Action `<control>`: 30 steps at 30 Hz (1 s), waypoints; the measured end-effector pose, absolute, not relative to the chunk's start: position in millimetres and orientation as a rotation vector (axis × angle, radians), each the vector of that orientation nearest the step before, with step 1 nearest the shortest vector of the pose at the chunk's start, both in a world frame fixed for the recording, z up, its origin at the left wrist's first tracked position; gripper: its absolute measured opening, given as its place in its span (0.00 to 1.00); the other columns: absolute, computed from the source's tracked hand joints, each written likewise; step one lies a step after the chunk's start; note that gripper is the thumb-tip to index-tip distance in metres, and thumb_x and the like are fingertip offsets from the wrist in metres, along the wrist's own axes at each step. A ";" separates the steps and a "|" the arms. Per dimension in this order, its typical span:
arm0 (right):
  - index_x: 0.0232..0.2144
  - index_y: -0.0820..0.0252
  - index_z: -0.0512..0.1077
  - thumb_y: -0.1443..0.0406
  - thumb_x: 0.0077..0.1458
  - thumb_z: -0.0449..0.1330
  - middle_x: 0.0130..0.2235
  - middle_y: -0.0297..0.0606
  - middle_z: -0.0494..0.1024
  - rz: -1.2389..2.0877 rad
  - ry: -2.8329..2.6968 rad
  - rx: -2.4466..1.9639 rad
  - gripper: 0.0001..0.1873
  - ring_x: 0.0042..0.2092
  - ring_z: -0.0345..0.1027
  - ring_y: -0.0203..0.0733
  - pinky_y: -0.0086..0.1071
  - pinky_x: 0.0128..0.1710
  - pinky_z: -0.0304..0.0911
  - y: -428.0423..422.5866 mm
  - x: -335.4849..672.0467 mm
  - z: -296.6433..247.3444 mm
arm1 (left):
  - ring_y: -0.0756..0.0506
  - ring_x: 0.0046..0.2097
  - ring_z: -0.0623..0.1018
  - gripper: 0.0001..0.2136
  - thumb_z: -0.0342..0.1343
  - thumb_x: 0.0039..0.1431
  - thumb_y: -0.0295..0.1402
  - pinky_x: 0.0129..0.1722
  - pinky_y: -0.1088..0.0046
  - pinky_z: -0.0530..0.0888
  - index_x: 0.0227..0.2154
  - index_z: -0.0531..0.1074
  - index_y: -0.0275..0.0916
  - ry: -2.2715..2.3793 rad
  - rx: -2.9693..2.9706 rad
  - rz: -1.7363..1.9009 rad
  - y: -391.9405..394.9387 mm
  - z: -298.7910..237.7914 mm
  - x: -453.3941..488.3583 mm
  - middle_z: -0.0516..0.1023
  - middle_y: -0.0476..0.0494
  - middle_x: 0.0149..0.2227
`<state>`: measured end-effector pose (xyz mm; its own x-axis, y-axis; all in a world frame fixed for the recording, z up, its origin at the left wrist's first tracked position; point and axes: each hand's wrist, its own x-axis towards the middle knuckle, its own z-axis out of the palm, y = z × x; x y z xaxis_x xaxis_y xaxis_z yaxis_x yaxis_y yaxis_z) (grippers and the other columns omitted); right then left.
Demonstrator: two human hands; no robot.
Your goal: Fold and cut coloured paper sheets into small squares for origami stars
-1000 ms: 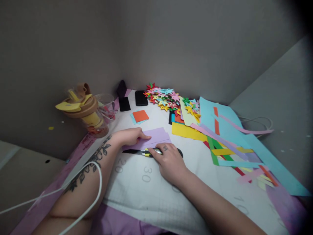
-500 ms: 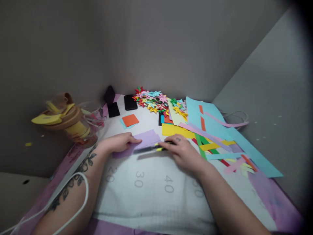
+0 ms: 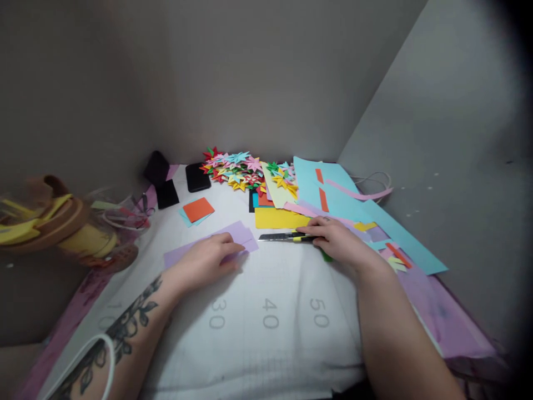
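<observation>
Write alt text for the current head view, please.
The right hand holds a utility knife, blade out, pointing toward purple paper under the left hand. Farther back lie colorful paper stars and a dark phone, with light blue sheets to the right.

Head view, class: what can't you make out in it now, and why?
Head view:
Lilac paper: part hidden behind the left hand.
Cutter: most of its handle, covered by the right hand.
Yellow-lidded bottle: cut off by the left edge.
Clutter beside it: too blurred to identify.
</observation>
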<state>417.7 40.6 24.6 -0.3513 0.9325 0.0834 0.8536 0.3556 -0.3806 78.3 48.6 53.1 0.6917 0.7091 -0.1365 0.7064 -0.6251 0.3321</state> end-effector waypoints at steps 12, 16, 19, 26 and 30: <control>0.51 0.48 0.73 0.77 0.49 0.54 0.45 0.39 0.74 0.505 -2.333 -1.627 0.29 0.46 0.68 0.45 0.38 0.49 0.63 40.5 413.1 25.6 | 0.44 0.41 0.75 0.14 0.44 0.63 0.29 0.37 0.70 0.69 0.44 0.74 0.42 1.136 2.641 -0.068 44.2 45.1 90.6 0.75 0.43 0.40; 0.51 0.48 0.74 0.77 0.49 0.54 0.45 0.39 0.74 0.507 -2.321 -1.627 0.29 0.46 0.68 0.46 0.39 0.50 0.63 41.7 417.2 22.0 | 0.44 0.40 0.76 0.14 0.44 0.63 0.28 0.37 0.70 0.69 0.44 0.74 0.42 1.132 2.666 -0.023 43.7 43.7 89.1 0.76 0.44 0.40; 0.51 0.47 0.73 0.77 0.49 0.54 0.46 0.38 0.74 0.528 -2.320 -1.612 0.30 0.47 0.68 0.46 0.39 0.49 0.63 41.3 417.6 21.5 | 0.43 0.40 0.76 0.14 0.45 0.63 0.28 0.37 0.69 0.69 0.44 0.74 0.43 1.132 2.662 0.000 44.0 42.1 88.3 0.76 0.44 0.40; 0.51 0.47 0.73 0.76 0.50 0.53 0.47 0.38 0.73 0.539 -2.271 -1.566 0.29 0.48 0.67 0.45 0.39 0.50 0.63 38.4 410.6 25.5 | 0.41 0.46 0.73 0.12 0.51 0.60 0.31 0.45 0.64 0.70 0.45 0.74 0.42 1.191 2.711 0.172 45.7 35.6 89.3 0.74 0.41 0.46; 0.52 0.49 0.73 0.76 0.51 0.53 0.48 0.39 0.72 0.552 -2.265 -1.483 0.28 0.49 0.67 0.45 0.39 0.51 0.63 38.7 405.7 24.3 | 0.39 0.51 0.72 0.16 0.56 0.57 0.34 0.49 0.62 0.70 0.49 0.71 0.40 1.257 2.638 0.247 46.1 32.1 90.3 0.73 0.38 0.51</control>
<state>405.7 38.7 24.3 -0.3735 0.9226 0.0965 0.7748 0.3675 -0.5144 90.3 46.1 32.1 0.6224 0.7803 0.0605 0.7454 -0.6146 0.2583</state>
